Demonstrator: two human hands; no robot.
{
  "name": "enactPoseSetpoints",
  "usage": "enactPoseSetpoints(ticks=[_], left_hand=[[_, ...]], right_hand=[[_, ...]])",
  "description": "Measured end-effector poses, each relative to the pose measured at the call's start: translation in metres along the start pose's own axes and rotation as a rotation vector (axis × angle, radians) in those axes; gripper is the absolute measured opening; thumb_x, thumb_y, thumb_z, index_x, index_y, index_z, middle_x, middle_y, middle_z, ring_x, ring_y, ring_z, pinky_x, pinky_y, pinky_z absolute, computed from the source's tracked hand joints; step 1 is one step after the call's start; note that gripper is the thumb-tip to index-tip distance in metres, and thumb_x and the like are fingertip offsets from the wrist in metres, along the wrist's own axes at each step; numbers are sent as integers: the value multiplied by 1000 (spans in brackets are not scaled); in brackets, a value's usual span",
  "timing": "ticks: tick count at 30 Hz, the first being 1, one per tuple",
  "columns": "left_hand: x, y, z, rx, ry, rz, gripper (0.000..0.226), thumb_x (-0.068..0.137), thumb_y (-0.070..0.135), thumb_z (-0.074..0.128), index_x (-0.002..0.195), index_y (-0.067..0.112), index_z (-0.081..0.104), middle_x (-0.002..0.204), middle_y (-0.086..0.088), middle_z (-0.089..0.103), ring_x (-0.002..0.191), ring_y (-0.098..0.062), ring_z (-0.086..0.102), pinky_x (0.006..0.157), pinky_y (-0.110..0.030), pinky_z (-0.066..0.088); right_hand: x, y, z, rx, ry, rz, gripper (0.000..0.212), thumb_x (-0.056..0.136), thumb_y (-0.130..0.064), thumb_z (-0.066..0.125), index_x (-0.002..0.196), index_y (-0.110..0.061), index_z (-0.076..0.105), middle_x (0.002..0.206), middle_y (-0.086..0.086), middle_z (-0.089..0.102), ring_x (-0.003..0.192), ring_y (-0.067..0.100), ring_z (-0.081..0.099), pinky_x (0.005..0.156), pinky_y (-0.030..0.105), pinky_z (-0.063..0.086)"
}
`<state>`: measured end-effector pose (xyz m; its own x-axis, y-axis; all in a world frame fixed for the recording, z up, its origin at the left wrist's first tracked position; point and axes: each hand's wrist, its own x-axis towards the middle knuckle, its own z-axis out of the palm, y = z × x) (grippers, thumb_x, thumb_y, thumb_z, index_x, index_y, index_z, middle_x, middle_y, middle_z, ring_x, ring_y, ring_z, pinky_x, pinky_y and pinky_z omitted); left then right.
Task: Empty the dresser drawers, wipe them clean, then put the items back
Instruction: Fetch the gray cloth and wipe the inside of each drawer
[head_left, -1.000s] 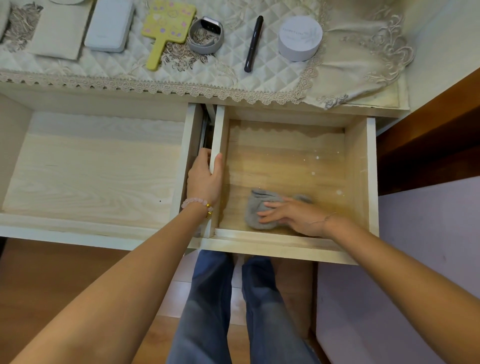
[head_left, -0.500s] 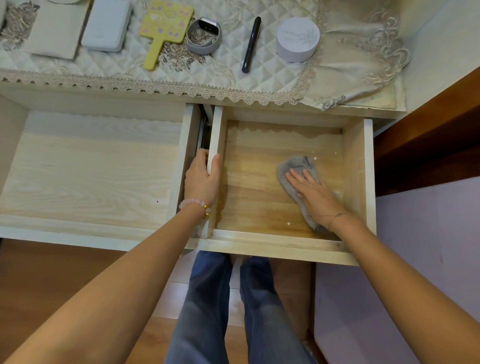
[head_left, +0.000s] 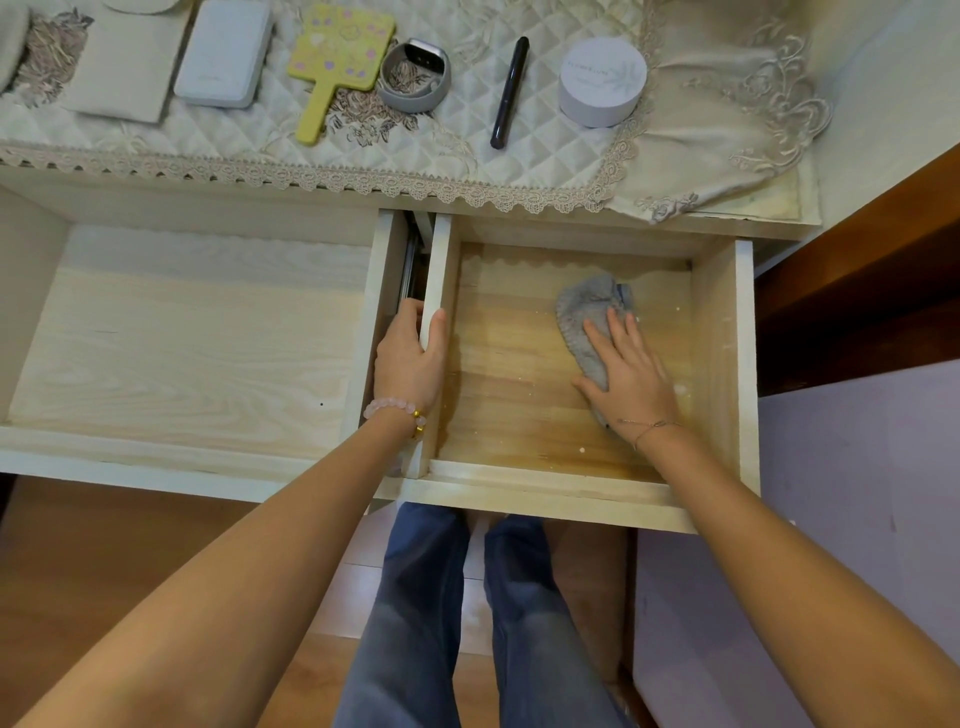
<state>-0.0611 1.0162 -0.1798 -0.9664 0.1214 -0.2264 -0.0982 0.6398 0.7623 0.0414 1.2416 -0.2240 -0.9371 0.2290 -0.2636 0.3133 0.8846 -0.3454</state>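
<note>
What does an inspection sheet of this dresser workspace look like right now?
Surface: quilted lace-edged cover on the dresser top.
Job's things: right drawer open, white specks on its floor; left drawer open, bare; grey cloth.
Clutter: yellow hand mirror, black pen, round white jar, white case.
Grippers: left hand grips the right drawer's side wall; right hand presses the cloth flat.
Cables: nothing seen.
Surroundings: wooden floor.
</note>
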Motion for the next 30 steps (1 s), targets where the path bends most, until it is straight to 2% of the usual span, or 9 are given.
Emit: enactPoseSetpoints(ticks=[4,7,12,16,20,24,27,30], left_hand=[[-1,0,1,-8,0,7,17,97,38,39,104,23,45,92,3,55,82,-11,53,71,-26,39],[-1,1,0,-11,4,5,25,97,38,39,109,18,47,94,2,56,84,-14,54,71,-26,40],[-1,2,0,-4,18,19,25,97,37,39,107,16,48,86,3,54,74,-11,50,60,-19,36],[-2,4,-2,13,19,9,28,97,37,38,110,15,48,88,0,55,75,-15,52,63,-24,37],[-4,8,-5,98,-17,14,25,98,38,35,100,15,45,79,0,52,72,-20,52,58,-27,37],[-5,16,-18,171,-163,-18,33,99,35,35,119,11,46,105,-11,61,92,-28,58,75,-35,46],[-22,22,-42,241,-173,104,39,98,30,38,133,15,40,121,-6,58,104,-24,57,79,-36,48],[-50,29,-70,385,-94,353,40,97,29,41,135,16,41,120,-5,58,100,-22,59,70,-33,48]], right_hand=[[1,-3,3,111,160,-7,52,91,-16,53,140,-19,38,153,6,26,143,23,18,114,41,22],[0,-5,1,125,211,-2,49,87,-6,54,134,-14,48,147,9,37,140,23,28,112,41,28],[3,-13,-13,254,223,56,46,83,-2,54,129,-9,54,138,11,49,131,24,42,110,28,28],[-6,-26,-30,535,229,223,43,83,-4,56,125,-13,57,120,10,63,107,24,58,91,28,45],[-19,-40,-46,691,191,333,43,84,-6,57,126,-15,57,108,2,63,97,15,58,87,29,49],[-33,-55,-63,836,187,374,40,84,-9,61,124,-12,57,109,0,60,100,14,57,87,27,49],[-45,-68,-77,899,221,369,40,85,-8,62,124,-12,56,110,0,60,101,13,57,86,26,48],[-53,-85,-92,926,256,321,38,85,-9,62,122,-14,57,109,0,61,97,11,58,79,20,48]])
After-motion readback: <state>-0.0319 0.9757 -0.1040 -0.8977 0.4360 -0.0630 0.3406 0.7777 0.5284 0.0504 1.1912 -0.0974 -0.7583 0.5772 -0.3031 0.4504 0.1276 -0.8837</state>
